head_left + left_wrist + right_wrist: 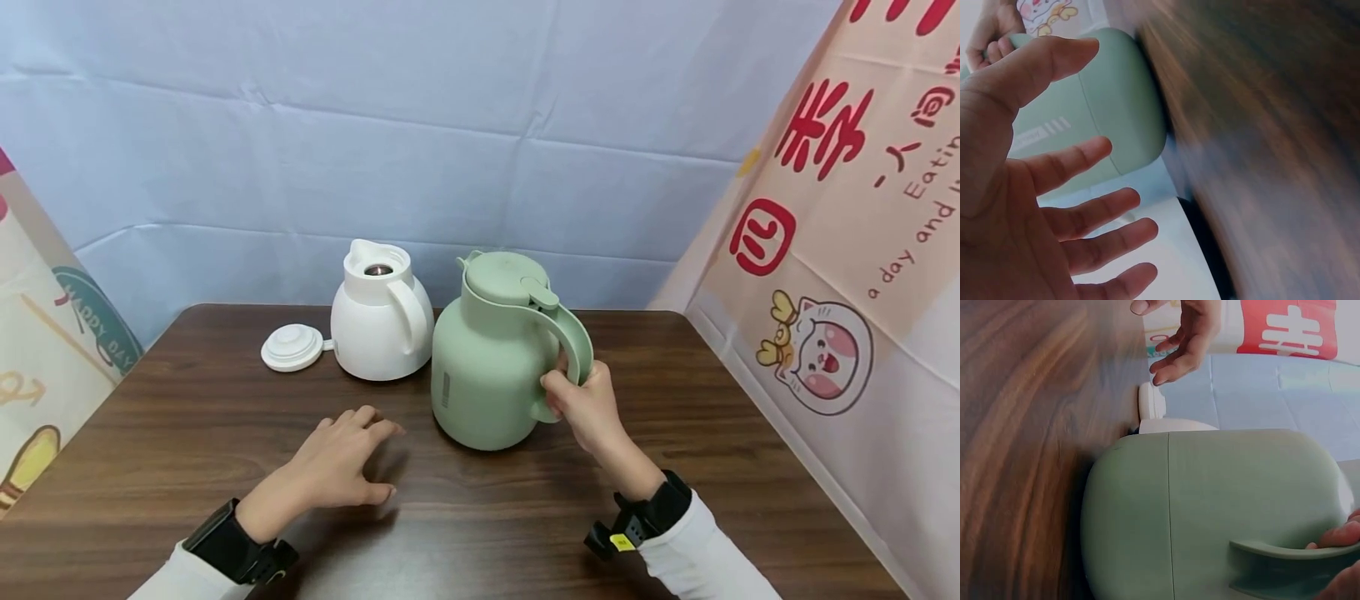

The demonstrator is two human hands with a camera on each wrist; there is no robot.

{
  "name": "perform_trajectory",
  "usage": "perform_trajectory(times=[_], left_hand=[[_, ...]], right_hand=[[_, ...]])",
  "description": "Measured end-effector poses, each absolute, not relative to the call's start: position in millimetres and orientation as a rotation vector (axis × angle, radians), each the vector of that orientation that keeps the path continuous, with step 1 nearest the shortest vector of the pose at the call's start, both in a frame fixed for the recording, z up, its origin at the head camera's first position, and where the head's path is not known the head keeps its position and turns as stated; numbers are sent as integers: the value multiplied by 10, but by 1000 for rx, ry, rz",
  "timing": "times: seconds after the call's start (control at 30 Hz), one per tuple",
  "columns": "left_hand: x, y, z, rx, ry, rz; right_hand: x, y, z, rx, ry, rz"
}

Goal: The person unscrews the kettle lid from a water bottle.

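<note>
Head view, at far left on the brown wood-grain table [225, 400]: a round white lid [292, 346] lies off its jug. Nearer, the left hand [337, 467] holds nothing, its fingers spread apart and clear of both jugs. Beyond it stands the white thermal jug [367, 337], mouth uncovered. Just right of that, the larger green thermal jug [483, 379] is upright, its green lid [504, 277] on. At right, the right hand [588, 404] is clamped round the green handle [576, 337]. By my reading, uncapping and grasping are done; tilting the green jug and recapping the white one are not.
</note>
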State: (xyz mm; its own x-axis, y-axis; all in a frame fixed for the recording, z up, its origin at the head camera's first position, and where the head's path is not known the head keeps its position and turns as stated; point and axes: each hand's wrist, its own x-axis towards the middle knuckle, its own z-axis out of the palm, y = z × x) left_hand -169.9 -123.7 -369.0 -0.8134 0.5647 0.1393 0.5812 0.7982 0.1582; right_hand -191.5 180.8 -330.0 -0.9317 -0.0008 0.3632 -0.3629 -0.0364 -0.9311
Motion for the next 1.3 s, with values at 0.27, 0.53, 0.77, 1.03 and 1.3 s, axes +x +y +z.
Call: perform_trajectory(times=[0.27, 0.53, 0.77, 1.03, 1.3], left_hand=[[-1616, -1320, -3727, -923, -2921, -327], [-1607, -1337, -3759, -919, -2925, -349], [-1627, -1318, -3751, -936, -2903, -344], [-1711, -1308, -3525, -936, -2828, -291], [-1800, -1283, -3273, -942, -2757, -312]], right_hand=[[-1768, 1830, -3299, 498, -1966, 2085], [-1706, 1816, -3291, 524, -1937, 2093], [-1711, 1808, -3311, 548, -1917, 2073], [-1714, 1808, -3310, 562, -1914, 2059], [-1717, 1808, -3312, 558, -1918, 2065]])
